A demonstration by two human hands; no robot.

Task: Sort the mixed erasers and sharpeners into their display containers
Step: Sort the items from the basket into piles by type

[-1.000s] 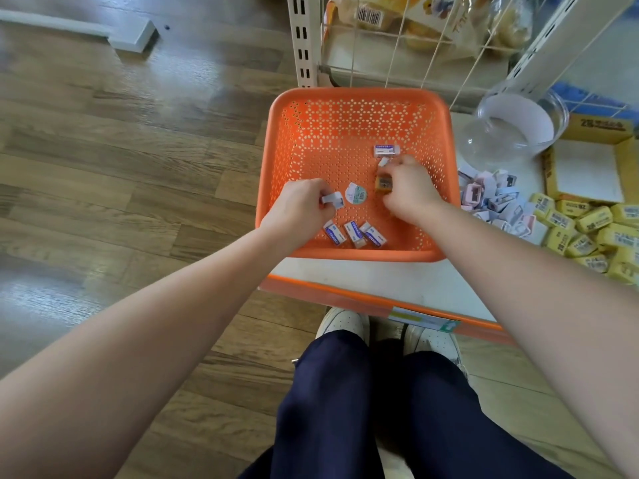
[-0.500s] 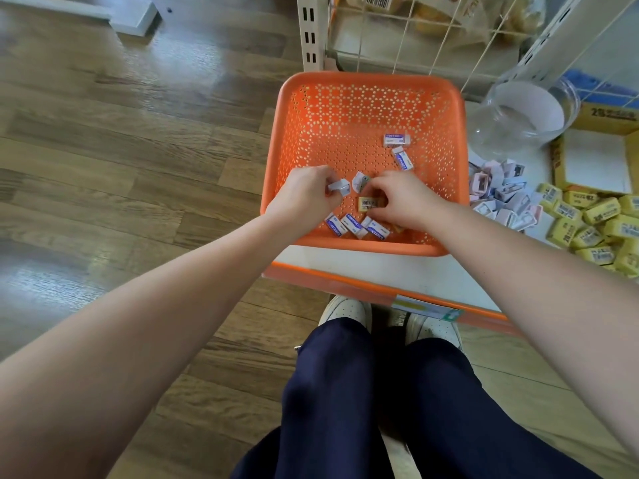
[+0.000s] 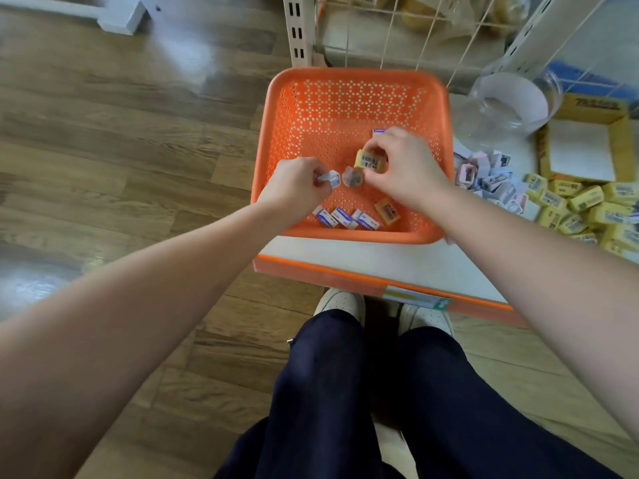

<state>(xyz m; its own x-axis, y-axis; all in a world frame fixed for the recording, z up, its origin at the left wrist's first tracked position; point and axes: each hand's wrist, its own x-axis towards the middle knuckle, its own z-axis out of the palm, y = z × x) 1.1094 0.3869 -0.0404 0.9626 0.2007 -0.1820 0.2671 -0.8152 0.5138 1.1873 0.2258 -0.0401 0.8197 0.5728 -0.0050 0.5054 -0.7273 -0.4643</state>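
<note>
An orange perforated basket (image 3: 345,102) sits on a low white shelf. Inside it, my left hand (image 3: 294,188) pinches a small white-lilac sharpener (image 3: 329,178). My right hand (image 3: 404,167) holds a yellow barcoded eraser (image 3: 370,161) lifted over the basket floor. A small round pale item (image 3: 353,177) lies between the two hands. Several white-and-blue erasers (image 3: 345,217) lie along the near wall, with an orange piece (image 3: 388,210) beside them. Another white eraser (image 3: 378,132) peeks out behind my right hand.
To the right of the basket lie a heap of pastel sharpeners (image 3: 484,174) and a heap of yellow erasers (image 3: 581,209). Behind them stand a clear round jar (image 3: 508,105) and a yellow cardboard box (image 3: 584,146). A wire rack (image 3: 408,25) stands behind the basket.
My right hand has lifted a yellow eraser from the basket floor and raised it. My left hand still pinches the small sharpener in about the same place.
</note>
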